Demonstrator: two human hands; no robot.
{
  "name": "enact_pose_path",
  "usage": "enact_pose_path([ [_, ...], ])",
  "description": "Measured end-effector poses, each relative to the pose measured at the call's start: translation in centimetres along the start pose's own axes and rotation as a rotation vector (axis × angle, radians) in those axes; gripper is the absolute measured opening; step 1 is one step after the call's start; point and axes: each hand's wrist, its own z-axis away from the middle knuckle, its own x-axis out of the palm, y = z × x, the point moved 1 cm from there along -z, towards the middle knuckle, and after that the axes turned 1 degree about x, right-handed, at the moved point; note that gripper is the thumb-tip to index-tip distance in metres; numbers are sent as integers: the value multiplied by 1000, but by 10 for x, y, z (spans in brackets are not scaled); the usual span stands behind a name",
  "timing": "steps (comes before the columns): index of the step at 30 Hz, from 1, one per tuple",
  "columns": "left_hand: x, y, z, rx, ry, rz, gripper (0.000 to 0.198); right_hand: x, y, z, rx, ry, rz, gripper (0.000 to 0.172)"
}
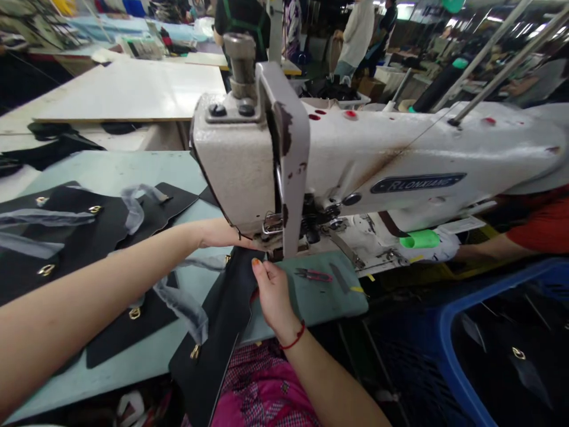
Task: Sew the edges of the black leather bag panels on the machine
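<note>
While both hands work at an industrial sewing machine (pixel 249 160): black panel (pixel 221 332), held at the needle end.

Left hand (pixel 217 233) lies open and flat, fingertips reaching under the machine head, just above the panel's top end. Right hand (pixel 274 293) pinches the black panel between thumb and fingers; the panel runs from that pinch down toward the person's lap. Risk: fingertips so near the presser-foot area (pixel 272 226) could be caught if the machine runs; a slackened pinch could let the panel slide off the table edge. Red-handled snips (pixel 313 274) lie just right of the right hand.
</note>
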Motion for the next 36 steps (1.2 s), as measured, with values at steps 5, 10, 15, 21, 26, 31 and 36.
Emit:
enact_pose_path([
  [5,-3,-18,8,-36,-256,15,34,-3,-10,1,-77,37,78,44],
  [10,-6,-25,7,0,-279,-44,40,0,-11,3,-72,55,71,43],
  [15,-2,-21,9,-2,-274,-27,39,-1,-11,2,-36,28,28,42],
  [21,6,-27,19,-26,-185,15,50,-13,-22,-1,-25,-14,67,43],
  [26,8,-35,21,-53,-163,-6,46,-20,-29,-1,-29,-27,136,44],
  [31,11,-29,21,-64,-124,42,42,-26,-32,1,-14,-115,210,42],
  [36,17,-23,23,-82,-146,99,37,-30,-30,1,-16,-151,266,43],
])
